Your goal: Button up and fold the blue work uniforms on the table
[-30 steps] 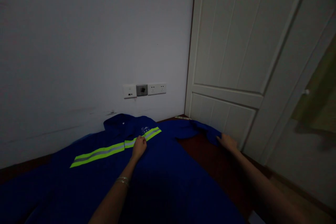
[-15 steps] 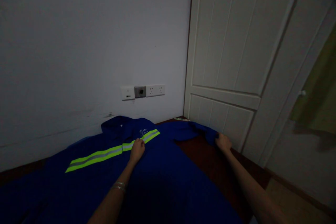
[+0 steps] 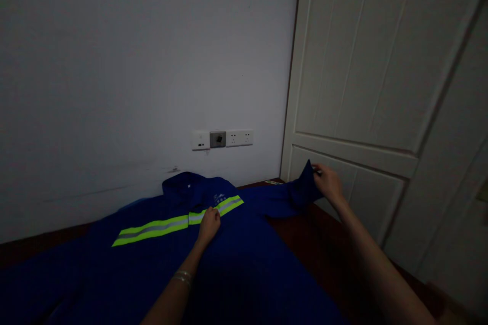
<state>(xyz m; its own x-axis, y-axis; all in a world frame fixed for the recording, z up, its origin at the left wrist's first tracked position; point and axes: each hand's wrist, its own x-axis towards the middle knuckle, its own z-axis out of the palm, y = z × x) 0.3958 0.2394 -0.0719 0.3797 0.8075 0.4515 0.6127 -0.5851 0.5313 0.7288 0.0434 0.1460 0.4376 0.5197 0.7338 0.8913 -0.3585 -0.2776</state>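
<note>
A blue work jacket [image 3: 244,259] lies spread out with its collar towards the wall. A yellow-green reflective stripe [image 3: 152,229] with a grey band crosses its chest, below a small pale logo. On that stripe my left hand [image 3: 210,223] is closed, its fingers curled against the cloth at the front. My right hand [image 3: 327,182] pinches the cuff end of the jacket's sleeve [image 3: 280,198] and holds it raised near the cabinet door. The sleeve stretches from the shoulder to this hand. Shadow hides the lower part of the jacket.
A pale wall [image 3: 133,61] rises behind the collar, with sockets [image 3: 239,137] low on it. To the right stands a white panelled door [image 3: 354,71], close to my right hand. Dark reddish-brown surface [image 3: 305,238] shows beneath the sleeve.
My right hand has lifted the cuff, which now stands up from the surface. My left hand stays on the chest stripe. The whole view has shifted slightly.
</note>
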